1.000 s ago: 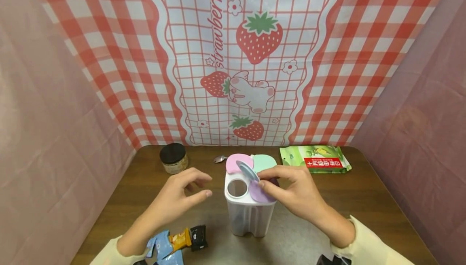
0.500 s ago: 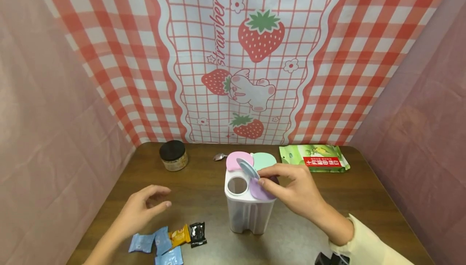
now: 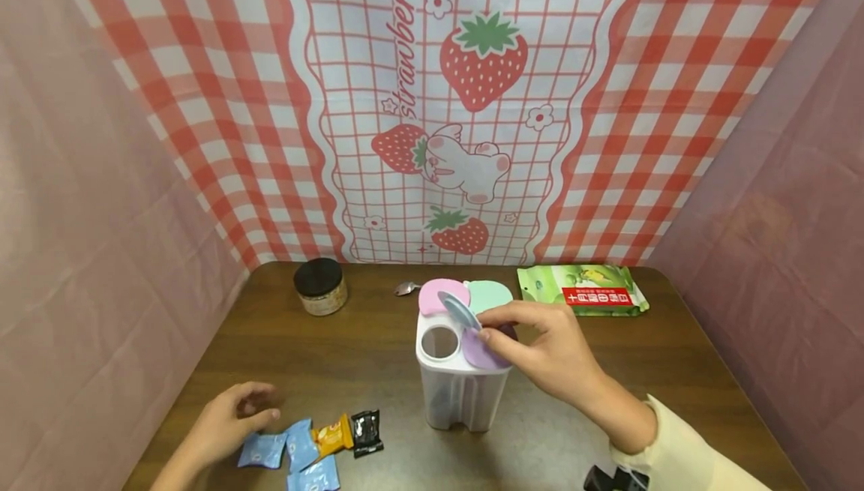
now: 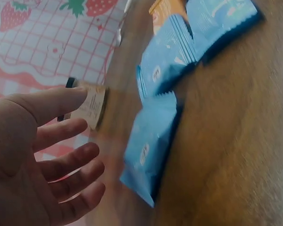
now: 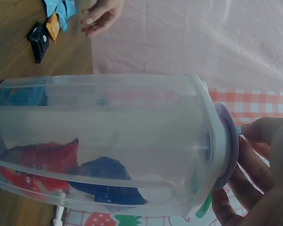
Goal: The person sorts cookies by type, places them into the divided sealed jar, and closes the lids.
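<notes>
Right hand (image 3: pixel 550 352) on top of the clear container (image 3: pixel 462 393), mid-table; thumb and forefinger pinch the raised blue flap (image 3: pixel 459 309) over the open round hole (image 3: pixel 439 342); purple lid (image 3: pixel 481 354) under the fingers, pink lid (image 3: pixel 442 296) and green lid (image 3: pixel 490 294) behind, both closed. Left hand (image 3: pixel 229 423) low at the table's near-left edge, just beside the blue packets (image 3: pixel 290 450); fingers relaxed, holding nothing; head view leaves contact unclear, left wrist view shows spread fingers (image 4: pixel 68 162) apart from the nearest blue packet (image 4: pixel 151 141), blurred. Orange packet (image 3: pixel 333 437) and black packet (image 3: pixel 367 431) lie right of the blue ones. Right wrist view alone shows the container's inside: red wrapper (image 5: pixel 42 160) and dark blue wrapper (image 5: pixel 108 181) at the bottom; head view cannot show that. Only head view shows the jar (image 3: pixel 320 286) with black cap far left, spoon (image 3: pixel 407 288) behind the container, green bag (image 3: pixel 580 290) far right, on the table (image 3: pixel 675 371).
</notes>
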The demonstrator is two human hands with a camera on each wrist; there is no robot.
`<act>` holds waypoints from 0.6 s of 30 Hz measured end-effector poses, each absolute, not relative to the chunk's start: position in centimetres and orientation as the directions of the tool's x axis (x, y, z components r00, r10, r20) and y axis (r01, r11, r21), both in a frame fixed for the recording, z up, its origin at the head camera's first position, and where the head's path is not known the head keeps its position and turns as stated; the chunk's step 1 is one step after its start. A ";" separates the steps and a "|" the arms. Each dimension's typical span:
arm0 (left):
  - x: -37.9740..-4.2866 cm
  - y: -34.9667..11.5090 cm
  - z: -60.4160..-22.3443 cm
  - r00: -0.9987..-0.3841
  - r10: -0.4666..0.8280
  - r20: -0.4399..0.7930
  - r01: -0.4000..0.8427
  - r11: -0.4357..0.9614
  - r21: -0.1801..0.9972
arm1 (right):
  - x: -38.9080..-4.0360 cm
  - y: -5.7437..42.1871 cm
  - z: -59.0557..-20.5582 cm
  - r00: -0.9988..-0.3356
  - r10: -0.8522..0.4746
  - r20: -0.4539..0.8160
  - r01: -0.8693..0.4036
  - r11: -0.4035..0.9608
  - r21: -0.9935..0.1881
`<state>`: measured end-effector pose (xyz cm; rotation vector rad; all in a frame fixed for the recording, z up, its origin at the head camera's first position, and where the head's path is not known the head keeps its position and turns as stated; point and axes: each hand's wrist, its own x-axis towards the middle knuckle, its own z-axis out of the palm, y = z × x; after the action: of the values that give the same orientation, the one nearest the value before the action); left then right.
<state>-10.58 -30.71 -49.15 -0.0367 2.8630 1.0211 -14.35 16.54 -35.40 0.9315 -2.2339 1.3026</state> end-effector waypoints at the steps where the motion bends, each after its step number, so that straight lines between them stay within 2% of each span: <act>1: -10.5 -30.9 -49.4 -0.993 0.016 -0.118 -0.063 0.767 0.639 | -14.4 16.5 -35.4 -0.702 -0.349 0.620 -0.712 0.347 -0.611; 5: -9.8 -31.6 -50.3 -0.992 0.046 -0.120 -0.045 0.751 0.659 | -14.4 16.5 -35.4 -0.700 -0.351 0.622 -0.714 0.342 -0.611; 9: -9.1 -32.2 -51.2 -0.992 0.100 -0.072 0.030 0.765 0.643 | -14.4 16.5 -35.4 -0.704 -0.347 0.620 -0.710 0.342 -0.615; 13: -8.7 -32.6 -52.3 -0.980 0.191 0.065 0.188 0.749 0.635 | -14.3 16.5 -35.4 -0.704 -0.346 0.621 -0.710 0.339 -0.617; 18: -8.6 -33.0 -53.6 -0.924 0.301 0.234 0.381 0.706 0.596 | -14.3 16.5 -35.4 -0.704 -0.345 0.621 -0.710 0.337 -0.618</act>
<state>-8.61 -33.02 -53.62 0.6045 3.0115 1.0963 -14.30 16.49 -35.45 0.9315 -2.2277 1.3183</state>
